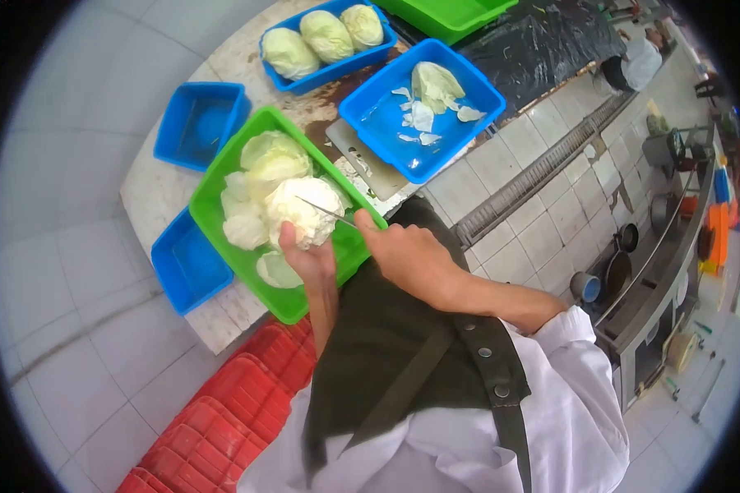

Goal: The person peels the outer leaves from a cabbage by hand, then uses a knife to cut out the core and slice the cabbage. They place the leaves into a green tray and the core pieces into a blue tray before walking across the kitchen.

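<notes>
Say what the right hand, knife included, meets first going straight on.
Right hand likely meets the pale cabbage head in the left hand; the knife already overlaps it in view, contact depth unclear.

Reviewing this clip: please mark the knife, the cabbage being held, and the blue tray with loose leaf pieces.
Knife (326, 211): head view, middle of the blade.
Held cabbage (299, 220): head view, middle of its pale outside.
Blue tray (376, 123): head view, bare patch of its floor.

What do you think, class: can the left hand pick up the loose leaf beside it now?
Probably not freely: the leaf lies close by, but the left hand is supporting the cabbage under the knife.
</notes>
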The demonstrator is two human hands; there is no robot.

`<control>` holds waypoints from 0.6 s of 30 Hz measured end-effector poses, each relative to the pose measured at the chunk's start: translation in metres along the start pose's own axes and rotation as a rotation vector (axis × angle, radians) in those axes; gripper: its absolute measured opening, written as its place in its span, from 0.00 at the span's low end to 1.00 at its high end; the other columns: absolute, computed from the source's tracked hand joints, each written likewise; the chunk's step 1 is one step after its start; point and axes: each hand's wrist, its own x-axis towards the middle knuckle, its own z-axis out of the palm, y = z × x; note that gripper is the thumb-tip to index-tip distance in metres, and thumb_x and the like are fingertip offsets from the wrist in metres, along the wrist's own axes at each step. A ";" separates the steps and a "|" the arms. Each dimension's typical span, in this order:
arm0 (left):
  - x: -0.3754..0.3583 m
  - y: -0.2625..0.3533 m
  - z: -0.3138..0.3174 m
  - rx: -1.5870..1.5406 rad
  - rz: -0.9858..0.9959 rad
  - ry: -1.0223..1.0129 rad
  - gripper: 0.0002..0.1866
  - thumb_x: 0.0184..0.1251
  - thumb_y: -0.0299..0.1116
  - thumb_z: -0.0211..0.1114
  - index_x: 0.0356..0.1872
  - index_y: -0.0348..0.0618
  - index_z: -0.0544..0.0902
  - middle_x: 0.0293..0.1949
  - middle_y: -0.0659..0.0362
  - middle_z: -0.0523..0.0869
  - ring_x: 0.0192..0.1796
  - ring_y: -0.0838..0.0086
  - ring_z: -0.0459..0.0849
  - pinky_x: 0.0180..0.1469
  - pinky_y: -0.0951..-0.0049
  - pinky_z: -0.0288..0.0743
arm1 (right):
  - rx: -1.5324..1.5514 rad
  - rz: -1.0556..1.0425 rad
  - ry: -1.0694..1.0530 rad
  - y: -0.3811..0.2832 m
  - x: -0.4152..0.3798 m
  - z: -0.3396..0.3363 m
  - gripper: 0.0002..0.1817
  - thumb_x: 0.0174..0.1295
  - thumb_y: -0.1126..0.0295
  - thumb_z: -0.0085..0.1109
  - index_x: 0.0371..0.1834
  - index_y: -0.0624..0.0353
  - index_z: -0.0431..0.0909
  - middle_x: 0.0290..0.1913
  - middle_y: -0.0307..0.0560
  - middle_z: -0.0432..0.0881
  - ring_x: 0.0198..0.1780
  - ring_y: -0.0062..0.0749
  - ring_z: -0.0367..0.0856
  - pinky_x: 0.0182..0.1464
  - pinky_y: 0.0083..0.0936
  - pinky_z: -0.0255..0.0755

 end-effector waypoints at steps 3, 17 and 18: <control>-0.001 0.005 0.000 -0.051 -0.044 -0.039 0.36 0.67 0.45 0.59 0.72 0.36 0.62 0.68 0.47 0.72 0.69 0.55 0.72 0.70 0.52 0.67 | 0.085 -0.031 -0.045 0.006 0.002 -0.009 0.27 0.53 0.81 0.58 0.57 0.65 0.60 0.27 0.67 0.82 0.33 0.66 0.83 0.34 0.55 0.77; 0.015 0.010 -0.010 -0.063 -0.111 0.130 0.36 0.66 0.49 0.58 0.73 0.43 0.63 0.69 0.51 0.71 0.69 0.53 0.70 0.68 0.43 0.67 | 0.176 -0.102 -0.062 0.019 -0.007 -0.006 0.24 0.54 0.82 0.55 0.55 0.71 0.61 0.26 0.68 0.81 0.32 0.66 0.83 0.34 0.53 0.77; 0.018 0.010 -0.007 -0.063 -0.111 0.127 0.36 0.66 0.49 0.58 0.73 0.43 0.63 0.69 0.51 0.71 0.69 0.53 0.70 0.68 0.43 0.67 | 0.159 -0.092 -0.032 0.018 -0.004 -0.005 0.23 0.55 0.81 0.55 0.54 0.70 0.61 0.25 0.67 0.81 0.32 0.66 0.83 0.33 0.53 0.77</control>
